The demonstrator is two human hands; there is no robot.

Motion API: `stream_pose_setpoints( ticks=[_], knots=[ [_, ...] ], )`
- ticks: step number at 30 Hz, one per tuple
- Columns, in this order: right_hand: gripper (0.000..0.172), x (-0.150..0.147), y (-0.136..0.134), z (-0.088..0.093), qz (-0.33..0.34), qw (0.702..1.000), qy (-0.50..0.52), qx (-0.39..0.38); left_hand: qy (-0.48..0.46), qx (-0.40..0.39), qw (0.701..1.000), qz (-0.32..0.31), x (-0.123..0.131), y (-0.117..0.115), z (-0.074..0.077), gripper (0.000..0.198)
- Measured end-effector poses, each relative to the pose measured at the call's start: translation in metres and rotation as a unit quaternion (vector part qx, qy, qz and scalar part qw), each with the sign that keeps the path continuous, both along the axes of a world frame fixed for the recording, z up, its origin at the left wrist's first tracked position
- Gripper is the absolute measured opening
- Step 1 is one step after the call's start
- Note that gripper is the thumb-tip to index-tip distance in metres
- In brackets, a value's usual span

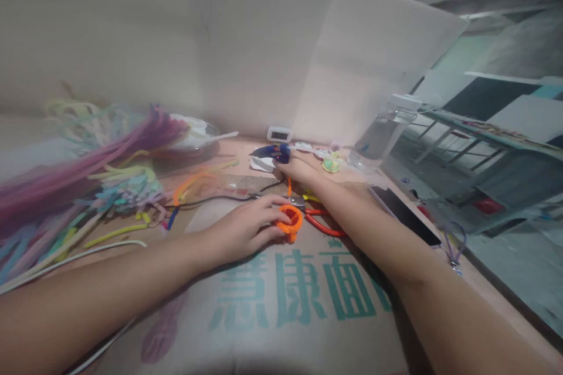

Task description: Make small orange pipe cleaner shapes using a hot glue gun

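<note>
My left hand [254, 224] is closed on an orange ring-shaped piece [295, 231], held low over the printed sheet [246, 334]. Farther forward, my right hand [299, 169] reaches to a dark blue glue gun [270, 153] that rests on a white piece near the back; its fingers wrap round the rear of the gun and are partly hidden. Between my forearms, pliers with red handles [324, 226] lie beside the orange ring. A thin orange strip [289, 187] is just below my right hand.
Bundles of coloured fuzzy stems [127, 187] cover the left side. A small white display [279, 133] stands at the back. To the right are a clear bottle [380, 137], a green-yellow flower piece [331, 164] and a phone [407, 215]. A white cable [101, 247] crosses the left.
</note>
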State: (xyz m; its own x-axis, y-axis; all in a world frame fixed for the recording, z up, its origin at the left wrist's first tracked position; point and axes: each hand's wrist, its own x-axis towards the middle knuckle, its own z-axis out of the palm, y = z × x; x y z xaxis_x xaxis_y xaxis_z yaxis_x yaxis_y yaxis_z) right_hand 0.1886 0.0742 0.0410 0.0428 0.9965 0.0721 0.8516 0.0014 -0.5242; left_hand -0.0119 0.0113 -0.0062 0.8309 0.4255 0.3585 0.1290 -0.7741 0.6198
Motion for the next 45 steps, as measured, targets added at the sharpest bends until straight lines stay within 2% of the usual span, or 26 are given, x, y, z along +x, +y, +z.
stream_pose_setpoints(
  ticks=[4,8,13,18,21,24,27,29,33,36,39,45],
  knots=[
    [0.024,0.002,0.008,-0.007,-0.015,0.999,0.019,0.042,-0.006,0.003,1.0,0.009,0.001,0.0,0.0,0.02],
    [0.027,0.01,0.017,-0.008,0.018,0.995,0.06,0.076,-0.004,0.004,1.0,0.011,0.002,-0.001,0.003,0.015],
    [0.03,0.022,0.017,-0.008,0.067,0.991,0.105,0.054,-0.003,0.002,1.0,0.018,0.0,-0.001,0.002,0.015],
    [0.016,0.026,0.008,-0.007,0.078,0.989,0.117,0.041,0.003,-0.006,1.0,0.017,0.0,-0.003,0.001,0.015],
    [0.019,0.03,0.002,0.001,0.08,0.986,0.137,0.053,-0.003,-0.01,1.0,0.021,0.0,-0.002,0.001,0.017],
    [0.02,0.041,-0.014,0.012,0.095,0.977,0.175,0.079,-0.017,0.004,0.998,0.053,-0.001,0.001,-0.002,0.02],
    [0.023,0.056,-0.041,0.018,0.1,0.969,0.195,0.109,-0.024,0.015,0.994,0.104,-0.002,0.004,-0.003,0.023],
    [0.027,0.066,-0.064,0.016,0.088,0.973,0.186,0.108,-0.022,0.004,0.992,0.123,-0.002,0.005,-0.003,0.024],
    [0.031,0.079,-0.106,0.0,0.006,0.987,0.139,0.078,-0.02,-0.023,0.992,0.12,-0.003,0.005,-0.001,0.024],
    [0.027,0.078,-0.128,-0.017,0.034,0.989,0.11,0.093,-0.026,-0.034,0.992,0.117,-0.003,0.004,0.0,0.02],
    [0.024,0.071,-0.141,-0.027,0.097,0.98,0.116,0.132,-0.026,-0.039,0.993,0.112,-0.003,0.003,0.002,0.017],
    [0.023,0.069,-0.147,-0.024,0.152,0.975,0.102,0.125,-0.034,-0.059,0.989,0.132,-0.003,0.001,0.007,0.014]
  ],
)
